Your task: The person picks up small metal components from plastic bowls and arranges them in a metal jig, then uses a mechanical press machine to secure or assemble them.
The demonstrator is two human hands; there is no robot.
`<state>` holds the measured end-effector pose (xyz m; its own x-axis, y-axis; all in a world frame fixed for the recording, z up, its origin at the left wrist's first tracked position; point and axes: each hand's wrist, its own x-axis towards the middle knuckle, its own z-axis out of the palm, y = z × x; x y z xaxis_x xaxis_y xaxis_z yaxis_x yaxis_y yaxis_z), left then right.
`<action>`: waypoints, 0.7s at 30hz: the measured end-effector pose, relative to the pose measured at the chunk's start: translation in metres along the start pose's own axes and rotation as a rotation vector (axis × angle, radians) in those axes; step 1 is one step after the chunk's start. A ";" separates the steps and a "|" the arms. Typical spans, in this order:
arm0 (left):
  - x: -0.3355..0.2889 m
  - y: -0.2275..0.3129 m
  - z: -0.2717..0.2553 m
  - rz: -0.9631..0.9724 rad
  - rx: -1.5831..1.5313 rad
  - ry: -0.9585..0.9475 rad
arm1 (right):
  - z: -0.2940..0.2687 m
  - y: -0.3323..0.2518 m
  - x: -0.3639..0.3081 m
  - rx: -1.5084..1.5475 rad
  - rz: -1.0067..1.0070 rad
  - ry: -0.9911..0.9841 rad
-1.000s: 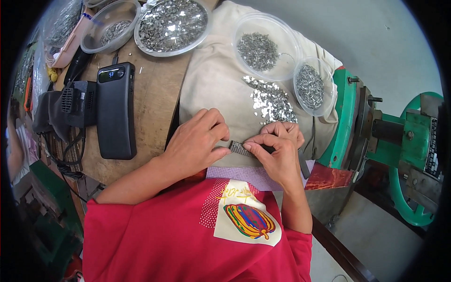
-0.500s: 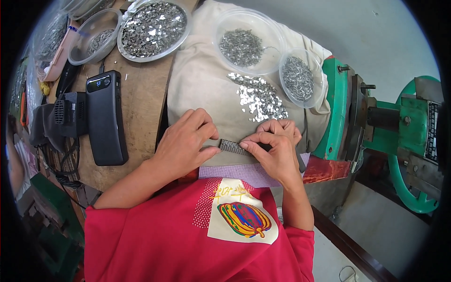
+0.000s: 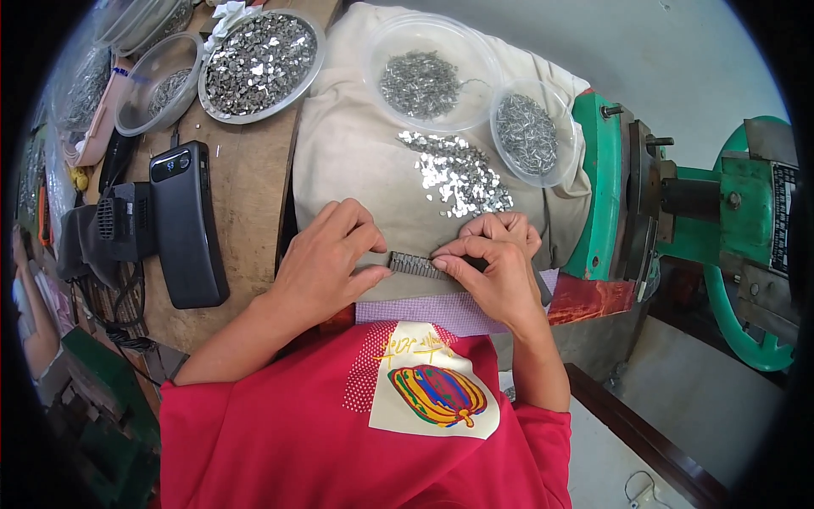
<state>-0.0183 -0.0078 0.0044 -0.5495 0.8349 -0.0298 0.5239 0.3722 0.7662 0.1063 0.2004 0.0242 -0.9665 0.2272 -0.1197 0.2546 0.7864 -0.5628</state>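
Center of frame: your right hand (image 3: 500, 265) has its grip pinched on the right end of a ridged metal strip (image 3: 412, 265). Your left hand (image 3: 324, 261), grip slightly parted, sits by the other end; contact unclear. Silvery flakes (image 3: 462, 178) lie above.

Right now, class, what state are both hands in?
Left hand: open, beside the left end of the ridged metal strip.
Right hand: closed, holding the strip's right end.

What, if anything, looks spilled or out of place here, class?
Shiny metal flakes lie loose on the beige cloth, beyond the right hand, while similar flakes sit in the round dish; the heap may be deliberate. A stray sliver lies on the wooden table. Nothing looks damaged.
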 end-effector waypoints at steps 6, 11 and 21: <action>0.000 0.001 -0.001 0.003 -0.003 -0.006 | -0.007 0.004 -0.004 -0.036 0.014 -0.002; 0.000 0.003 -0.001 0.012 -0.001 -0.012 | -0.011 0.004 -0.005 -0.020 0.007 -0.020; 0.000 0.003 -0.001 0.015 -0.003 -0.017 | -0.018 0.004 -0.003 -0.038 -0.018 -0.026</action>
<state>-0.0175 -0.0069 0.0071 -0.5306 0.8471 -0.0292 0.5300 0.3585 0.7685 0.1113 0.2133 0.0370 -0.9712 0.1988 -0.1312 0.2382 0.8115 -0.5337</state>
